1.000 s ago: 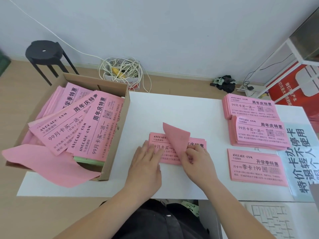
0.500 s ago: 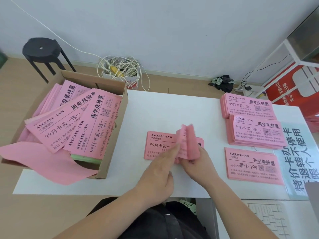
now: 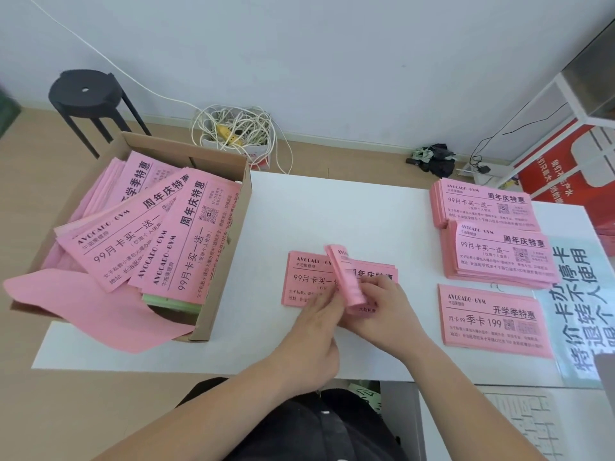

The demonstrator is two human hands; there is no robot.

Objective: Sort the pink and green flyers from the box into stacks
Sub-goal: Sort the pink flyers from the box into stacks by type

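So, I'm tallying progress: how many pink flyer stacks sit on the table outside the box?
4: the far right stack, the middle right stack, the near right stack, and the centre stack, partly lifted.

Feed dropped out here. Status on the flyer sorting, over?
Right hand grips curled flyers, left hand touches them. Pink stack flat beneath, mid-table. Box holds loose pink flyers over green flyers. Nothing in the way.

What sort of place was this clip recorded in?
Likely a plain office or back room used for gym promotion work: stacks of pink flyers printed Avocado Gym lie on a white table, a cardboard box holds more, and tangled cables sit on the floor by the wall.
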